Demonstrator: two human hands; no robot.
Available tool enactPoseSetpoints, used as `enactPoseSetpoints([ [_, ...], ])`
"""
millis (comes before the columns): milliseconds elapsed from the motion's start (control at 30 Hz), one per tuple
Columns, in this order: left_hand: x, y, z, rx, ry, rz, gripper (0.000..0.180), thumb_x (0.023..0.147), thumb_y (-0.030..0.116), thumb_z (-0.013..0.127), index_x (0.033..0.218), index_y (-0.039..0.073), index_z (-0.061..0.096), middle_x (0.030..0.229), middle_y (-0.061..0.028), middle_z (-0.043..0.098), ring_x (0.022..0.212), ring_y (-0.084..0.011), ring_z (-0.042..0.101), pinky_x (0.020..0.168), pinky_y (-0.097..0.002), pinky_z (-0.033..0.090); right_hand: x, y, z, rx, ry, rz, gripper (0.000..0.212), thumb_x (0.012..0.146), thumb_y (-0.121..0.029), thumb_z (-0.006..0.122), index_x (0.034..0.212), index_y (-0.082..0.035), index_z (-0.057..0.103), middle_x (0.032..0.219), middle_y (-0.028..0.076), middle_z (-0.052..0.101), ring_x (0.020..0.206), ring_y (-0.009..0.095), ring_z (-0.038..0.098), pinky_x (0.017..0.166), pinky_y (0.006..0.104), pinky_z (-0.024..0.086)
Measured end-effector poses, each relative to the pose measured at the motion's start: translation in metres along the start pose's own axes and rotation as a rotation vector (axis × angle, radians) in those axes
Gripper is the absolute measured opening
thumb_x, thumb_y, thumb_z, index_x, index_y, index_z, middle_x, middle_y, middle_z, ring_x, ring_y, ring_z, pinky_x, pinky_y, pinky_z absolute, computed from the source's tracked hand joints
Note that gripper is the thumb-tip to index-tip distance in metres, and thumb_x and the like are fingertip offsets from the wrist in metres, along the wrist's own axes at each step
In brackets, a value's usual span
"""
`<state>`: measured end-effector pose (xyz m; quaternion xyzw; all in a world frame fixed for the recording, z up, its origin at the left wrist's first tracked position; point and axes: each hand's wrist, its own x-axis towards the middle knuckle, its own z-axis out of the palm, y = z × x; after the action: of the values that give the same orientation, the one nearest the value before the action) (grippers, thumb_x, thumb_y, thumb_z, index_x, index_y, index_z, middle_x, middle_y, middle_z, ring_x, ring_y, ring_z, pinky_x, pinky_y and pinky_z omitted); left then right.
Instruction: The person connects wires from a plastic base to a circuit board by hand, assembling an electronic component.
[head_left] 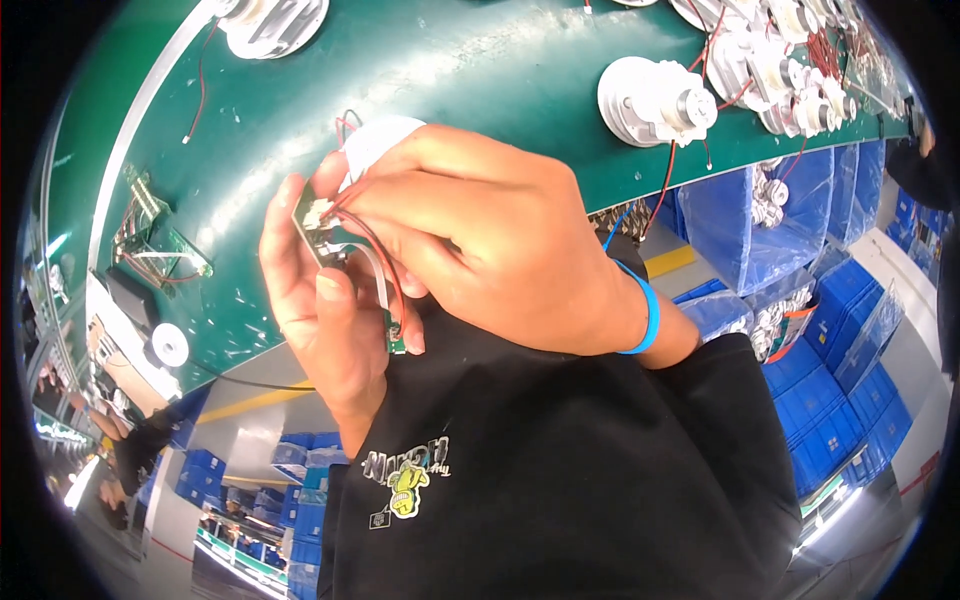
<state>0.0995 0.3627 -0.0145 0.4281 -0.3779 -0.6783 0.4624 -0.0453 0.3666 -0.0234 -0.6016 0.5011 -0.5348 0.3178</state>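
My left hand (342, 350) is closed around a small green circuit board (306, 238), holding it upright by its edges between thumb and fingers. My right hand (520, 235), with a blue band on the wrist, pinches the end of a red-and-black wire lead (378, 245) against the white connector (319, 214) on the board. Whether the plug is seated is hidden by the fingertips. A pale ribbon cable runs from the board down to a smaller green board (395, 343) by my left fingers. Just beyond the hands, a white motor-like part (380, 140) is partly covered.
On the green table (480, 70), several circuit boards with wires (155, 235) lie at left. A white round motor unit (655, 100) stands at right, with more units (790, 70) behind it. Lined blue bins (790, 220) sit past the table's near right edge. Another person's arm (145, 450) shows at far left.
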Motion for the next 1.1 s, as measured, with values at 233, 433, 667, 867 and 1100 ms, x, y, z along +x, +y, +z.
enactPoseSetpoints([
  [233,0.001,0.002,-0.001,0.013,0.008,-0.01,0.07,0.09,0.033,0.063,0.143,0.002,0.028,0.14,-0.0254,0.041,0.068,-0.0205,0.064,0.036,-0.0226,0.047,0.004,0.0,-0.005,-0.044,-0.01,-0.038,0.013,0.074,-0.011,0.062,0.068,0.0,0.059,0.064,0.005,0.051,0.068,0.021,0.055,0.052,0.0346,0.047],
  [433,0.001,0.015,-0.013,0.129,-0.07,-0.068,0.062,0.093,0.024,0.055,0.142,-0.002,0.027,0.136,-0.0314,0.042,0.06,-0.0227,0.064,0.036,-0.0229,0.047,0.015,0.003,-0.014,-0.027,-0.106,-0.011,0.016,0.071,-0.009,0.061,0.06,0.001,0.058,0.056,0.012,0.053,0.059,0.028,0.057,0.051,0.0394,0.045],
  [667,-0.002,0.015,-0.007,0.154,-0.032,-0.051,0.058,0.095,0.023,0.052,0.141,-0.004,0.029,0.135,-0.0329,0.043,0.051,-0.019,0.059,0.037,-0.0225,0.046,0.012,0.002,-0.009,0.32,0.01,0.236,0.011,0.066,-0.006,0.06,0.063,0.004,0.062,0.06,0.018,0.06,0.053,0.034,0.06,0.052,0.0372,0.048],
  [867,-0.006,0.016,-0.006,0.152,-0.028,-0.035,0.052,0.094,0.02,0.051,0.138,-0.004,0.035,0.135,-0.0324,0.044,0.049,-0.0165,0.058,0.037,-0.0206,0.044,0.011,0.004,-0.013,0.419,-0.028,0.313,0.011,0.067,-0.003,0.059,0.061,0.006,0.062,0.057,0.018,0.061,0.05,0.029,0.062,0.05,0.0337,0.048],
  [1100,-0.009,0.015,0.01,0.238,0.102,-0.072,0.046,0.095,0.015,0.049,0.136,-0.003,0.039,0.13,-0.0315,0.049,0.047,-0.0153,0.057,0.035,-0.0189,0.041,0.007,0.004,-0.01,0.526,0.005,0.398,0.012,0.071,0.0,0.059,0.062,0.008,0.061,0.055,0.017,0.062,0.046,0.024,0.062,0.048,0.0294,0.049],
])
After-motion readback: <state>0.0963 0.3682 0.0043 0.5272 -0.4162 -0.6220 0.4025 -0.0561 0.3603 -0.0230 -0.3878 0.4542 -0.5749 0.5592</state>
